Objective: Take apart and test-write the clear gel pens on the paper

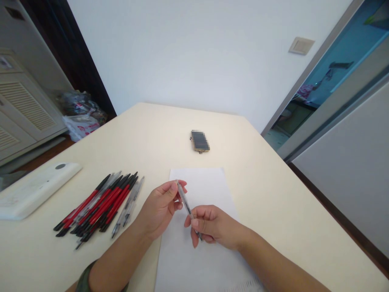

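Observation:
A clear pen [185, 201] with a dark inside slants between my two hands, above a white sheet of paper [206, 180]. My left hand [162, 205] is closed on its upper end, thumb and fingers pinching it. Around the lower end, my right hand [214, 227] is closed as well, with the pen's dark end showing past the fingers. Left of my left hand lies a pile of red and black pens [99, 202] mixed with clear ones. A few clear pens [129, 205] lie at the pile's right side.
A pixelated dark rectangular object [199, 141] lies beyond the paper on the cream table [152, 134]. At the far left rests a long white case-like object [39, 190]. Small printed marks show at the paper's bottom edge. A wall stands behind the table; plastic bags [80, 115] sit on the floor at left.

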{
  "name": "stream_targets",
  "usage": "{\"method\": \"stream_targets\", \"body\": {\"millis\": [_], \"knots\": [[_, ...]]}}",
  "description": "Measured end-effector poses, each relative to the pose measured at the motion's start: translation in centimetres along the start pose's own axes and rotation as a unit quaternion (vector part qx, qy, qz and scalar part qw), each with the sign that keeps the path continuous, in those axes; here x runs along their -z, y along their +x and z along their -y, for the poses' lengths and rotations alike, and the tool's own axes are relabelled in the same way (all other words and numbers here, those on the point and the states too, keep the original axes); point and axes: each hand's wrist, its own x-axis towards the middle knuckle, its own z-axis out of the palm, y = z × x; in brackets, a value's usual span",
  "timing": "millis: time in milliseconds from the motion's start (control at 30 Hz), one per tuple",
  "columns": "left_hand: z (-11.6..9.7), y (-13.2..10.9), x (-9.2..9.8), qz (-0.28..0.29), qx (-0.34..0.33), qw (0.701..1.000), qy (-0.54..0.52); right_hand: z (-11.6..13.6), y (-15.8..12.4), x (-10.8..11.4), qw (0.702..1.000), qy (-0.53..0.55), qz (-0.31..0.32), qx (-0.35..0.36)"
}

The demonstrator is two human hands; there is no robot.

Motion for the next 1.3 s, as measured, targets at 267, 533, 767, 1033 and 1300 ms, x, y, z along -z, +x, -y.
{"method": "stream_targets", "body": {"millis": [267,533,767,1033,1300], "knots": [[-0.14,-0.22,-0.26,0.011,-0.004,1.000,-0.017,0.01,0.05,-0.04,0.999,-0.019,-0.032,0.003],[-0.10,-0.22,-0.15,0.002,-0.021,1.000,-0.003,-0.06,0.00,-0.13,0.999,-0.036,-0.017,-0.003],[-0.08,-0.23,-0.13,0.007,-0.004,1.000,0.026,-0.23,0.07,-0.01,0.999,-0.045,-0.004,0.013],[-0.19,-0.19,-0.18,0.021,-0.001,1.000,0.001,-0.15,0.09,-0.01,0.998,-0.053,-0.007,0.021],[-0.19,-0.21,-0.19,0.015,-0.017,1.000,0.015,-0.31,0.10,0.07,0.998,-0.065,-0.003,0.019]]}}
